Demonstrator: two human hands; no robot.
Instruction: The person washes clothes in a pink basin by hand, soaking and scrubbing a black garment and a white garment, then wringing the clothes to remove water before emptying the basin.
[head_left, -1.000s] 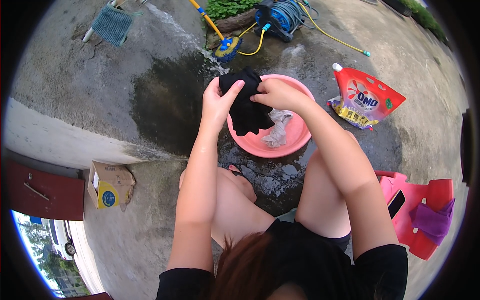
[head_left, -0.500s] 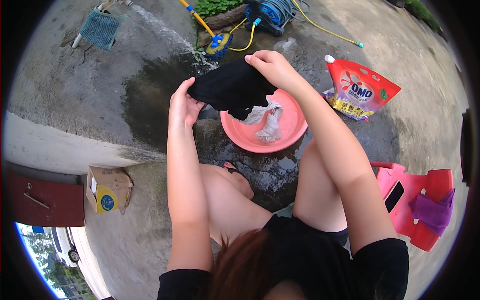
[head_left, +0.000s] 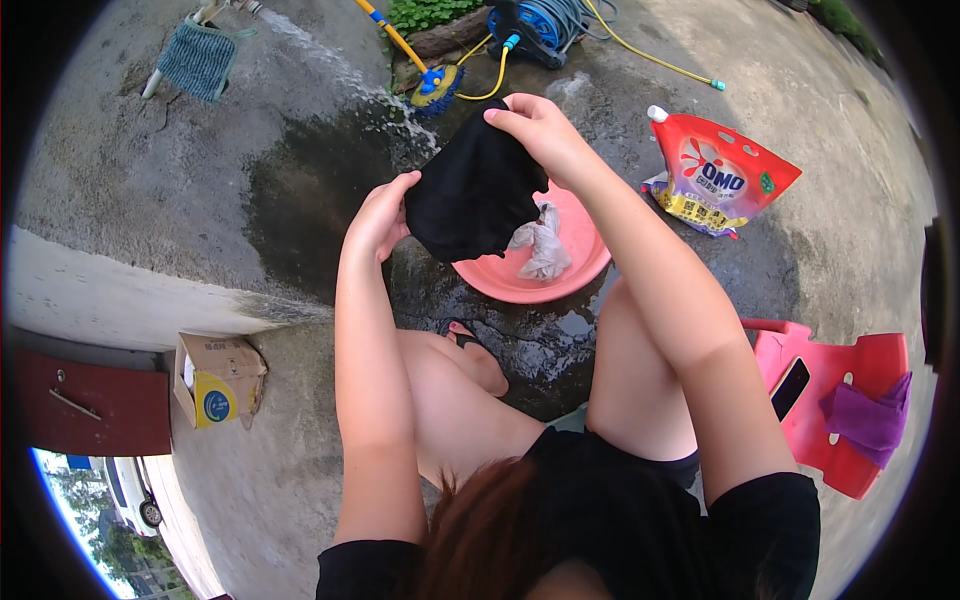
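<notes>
A black piece of cloth (head_left: pixel 472 190), its exact kind not clear, is held up between my two hands over a pink plastic basin (head_left: pixel 590 255). My left hand (head_left: pixel 382 215) is closed on its left edge, with some fingertips hidden behind the fabric. At the upper right corner, my right hand (head_left: pixel 532 127) pinches the cloth between thumb and fingers. Inside the basin lies a crumpled pale grey cloth (head_left: pixel 545 248), partly covered by the black one. Water (head_left: pixel 330 65) streams from a pipe at the upper left and lands just behind the black cloth.
Right of the basin stands a red detergent pouch (head_left: pixel 722 170). A red plastic chair (head_left: pixel 865 360) holds a phone (head_left: pixel 790 388) and a purple cloth (head_left: pixel 868 418). Farther off are a brush (head_left: pixel 437 90) and a hose reel (head_left: pixel 530 30). A cardboard box (head_left: pixel 222 375) sits at left.
The black cloth has turned and now hangs lower, covering more of the basin's left side. My left hand has moved a little right and down; my right hand has shifted slightly up and left.
</notes>
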